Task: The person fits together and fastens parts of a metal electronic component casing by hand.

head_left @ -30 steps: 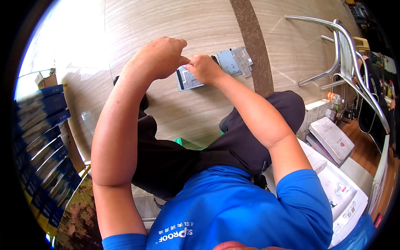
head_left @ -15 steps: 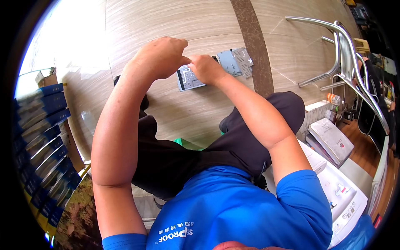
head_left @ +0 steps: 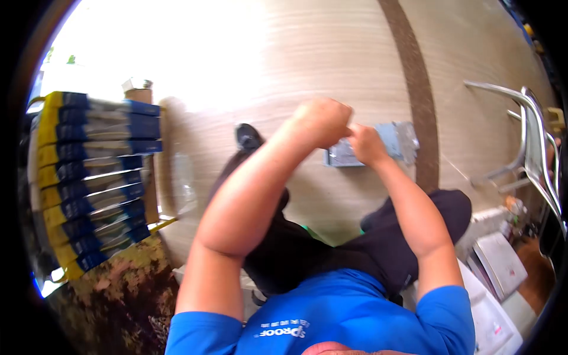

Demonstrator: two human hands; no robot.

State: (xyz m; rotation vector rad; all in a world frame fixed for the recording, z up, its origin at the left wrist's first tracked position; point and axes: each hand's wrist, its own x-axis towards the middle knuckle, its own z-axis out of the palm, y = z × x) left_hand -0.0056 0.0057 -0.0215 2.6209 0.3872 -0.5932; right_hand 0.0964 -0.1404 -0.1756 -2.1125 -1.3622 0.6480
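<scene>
My left hand (head_left: 326,122) is closed, its fingers curled, and meets my right hand (head_left: 368,145) in front of me. My right hand is closed too, with its thumb side against the left. Whatever sits between the fingers is hidden or too small to name. Just beneath and behind both hands, a flat grey metal chassis (head_left: 387,139) with a perforated end lies on the floor, partly covered by them. From this view I cannot tell whether either hand touches it.
Blue and yellow packs (head_left: 89,183) are stacked at left, beside a camouflage-like patterned surface (head_left: 118,290). A clear plastic piece (head_left: 184,183) lies on the floor. A metal-framed chair (head_left: 532,148) stands at right, near a white box (head_left: 500,263) and a white basin-like tray (head_left: 488,319).
The camera view has swung left, so the scene sits further right. Both hands stay together over the metal chassis; the left wrist looks slightly turned.
</scene>
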